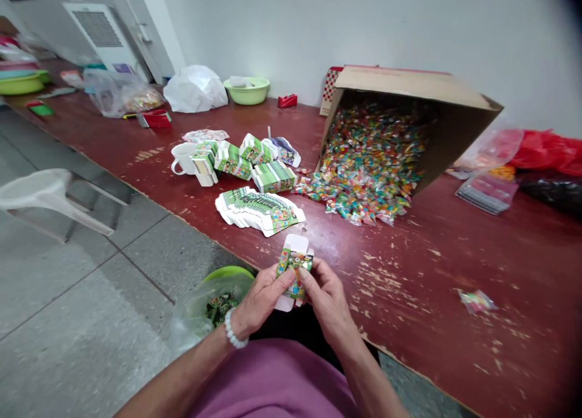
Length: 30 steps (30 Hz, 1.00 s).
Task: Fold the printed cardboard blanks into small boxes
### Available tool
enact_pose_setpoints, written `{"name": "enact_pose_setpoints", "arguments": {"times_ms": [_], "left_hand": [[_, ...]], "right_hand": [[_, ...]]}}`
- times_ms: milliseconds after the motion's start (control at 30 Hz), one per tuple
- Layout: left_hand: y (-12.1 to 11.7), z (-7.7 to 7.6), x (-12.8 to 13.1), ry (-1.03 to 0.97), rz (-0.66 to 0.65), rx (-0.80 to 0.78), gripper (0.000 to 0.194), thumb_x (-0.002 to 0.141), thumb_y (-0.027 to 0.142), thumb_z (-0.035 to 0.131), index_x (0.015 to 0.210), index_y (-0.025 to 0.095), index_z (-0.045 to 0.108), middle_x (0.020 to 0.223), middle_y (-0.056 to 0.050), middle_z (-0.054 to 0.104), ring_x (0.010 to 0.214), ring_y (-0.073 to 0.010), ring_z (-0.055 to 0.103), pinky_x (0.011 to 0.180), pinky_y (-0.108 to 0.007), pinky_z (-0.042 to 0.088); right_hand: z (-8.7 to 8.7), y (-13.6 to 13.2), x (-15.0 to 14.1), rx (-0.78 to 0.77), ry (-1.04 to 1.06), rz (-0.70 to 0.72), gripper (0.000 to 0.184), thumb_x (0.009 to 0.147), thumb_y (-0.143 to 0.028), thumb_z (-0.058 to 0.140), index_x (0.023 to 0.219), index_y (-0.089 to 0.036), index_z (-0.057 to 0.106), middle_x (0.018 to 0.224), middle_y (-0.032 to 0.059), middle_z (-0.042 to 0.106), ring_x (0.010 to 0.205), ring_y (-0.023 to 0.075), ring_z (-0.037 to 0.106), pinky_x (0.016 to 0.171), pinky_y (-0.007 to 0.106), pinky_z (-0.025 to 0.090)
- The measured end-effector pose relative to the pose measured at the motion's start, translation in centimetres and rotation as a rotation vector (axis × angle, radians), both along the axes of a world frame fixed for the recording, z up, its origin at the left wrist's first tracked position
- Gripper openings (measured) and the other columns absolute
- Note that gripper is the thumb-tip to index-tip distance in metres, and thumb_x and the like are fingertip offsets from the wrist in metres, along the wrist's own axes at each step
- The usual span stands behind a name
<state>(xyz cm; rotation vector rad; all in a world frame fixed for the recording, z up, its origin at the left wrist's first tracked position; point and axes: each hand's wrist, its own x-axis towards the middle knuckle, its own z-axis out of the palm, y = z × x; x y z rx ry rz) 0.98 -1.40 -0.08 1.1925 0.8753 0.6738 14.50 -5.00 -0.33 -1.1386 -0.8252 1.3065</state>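
Between my two hands, at the table's front edge, is a small green printed carton (295, 262) with its white end flaps sticking out at top and bottom. My left hand (265, 294) grips its left side, thumb across the front. On the opposite side my right hand (326, 289) pinches it, the thumb also on the printed face. Just beyond lies a fanned stack of flat green cartons (254, 209). Small wrapped candies (368, 169) spill out of a cardboard box (454, 112) tipped on its side.
Bundles of green cartons (234, 159) lie by a white mug (183, 159). One wrapped candy packet (477, 301) sits at the right. A lined bin (230, 272) stands below the table edge, and a white stool (40, 191) at left. A green basin (249, 92) is against the wall.
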Motion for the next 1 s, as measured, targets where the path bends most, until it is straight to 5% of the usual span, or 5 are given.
{"name": "enact_pose_setpoints", "arguments": {"times_ms": [100, 267, 400, 600, 1000], "left_hand": [[0.2, 0.3, -0.3, 0.073, 0.024, 0.151, 0.029, 0.094, 0.042, 0.055, 0.106, 0.017, 0.063, 0.105, -0.006, 0.068, 0.098, -0.0183, 0.063, 0.090, -0.029, 0.049], [0.1, 0.0, -0.7, 0.141, 0.253, 0.272, 0.050, 0.085, 0.033, 0.067, 0.128, 0.023, 0.044, 0.097, -0.001, 0.066, 0.082, -0.0141, 0.065, 0.074, -0.026, 0.053], [0.0, 0.7, -1.0, 0.145, 0.186, 0.281, 0.064, 0.087, 0.031, 0.065, 0.144, 0.028, 0.035, 0.105, -0.003, 0.066, 0.081, -0.0143, 0.066, 0.074, -0.027, 0.055], [0.2, 0.9, -1.5, 0.118, 0.096, 0.200, 0.051, 0.087, 0.029, 0.065, 0.134, 0.022, 0.050, 0.123, -0.008, 0.065, 0.104, -0.0201, 0.063, 0.087, -0.029, 0.051], [1.0, 1.7, -1.8, 0.220, -0.003, 0.210, 0.024, 0.093, 0.037, 0.054, 0.101, 0.017, 0.066, 0.095, -0.002, 0.066, 0.088, -0.0164, 0.059, 0.079, -0.025, 0.046]], "right_hand": [[-0.7, -0.1, -0.4, 0.005, -0.094, -0.114, 0.025, 0.085, -0.043, 0.066, 0.094, -0.019, 0.065, 0.087, 0.0022, 0.068, 0.074, 0.0151, 0.061, 0.068, 0.027, 0.052], [-1.6, 0.0, -0.4, 0.049, -0.130, -0.205, 0.042, 0.084, -0.037, 0.068, 0.121, -0.024, 0.053, 0.099, 0.0035, 0.069, 0.081, 0.0169, 0.064, 0.072, 0.029, 0.052], [-1.7, -0.1, -0.5, 0.099, -0.199, -0.173, 0.043, 0.087, -0.036, 0.066, 0.126, -0.026, 0.051, 0.101, 0.0034, 0.068, 0.082, 0.0170, 0.063, 0.075, 0.031, 0.052], [-1.6, -0.3, -0.5, 0.133, -0.156, -0.107, 0.035, 0.089, -0.032, 0.064, 0.123, -0.025, 0.058, 0.101, 0.0036, 0.068, 0.086, 0.0172, 0.063, 0.076, 0.029, 0.051], [-1.3, 0.6, 2.2, 0.081, -0.158, 0.071, 0.025, 0.083, -0.040, 0.070, 0.071, -0.018, 0.065, 0.075, -0.0005, 0.061, 0.065, 0.0121, 0.052, 0.061, 0.024, 0.044]]}}
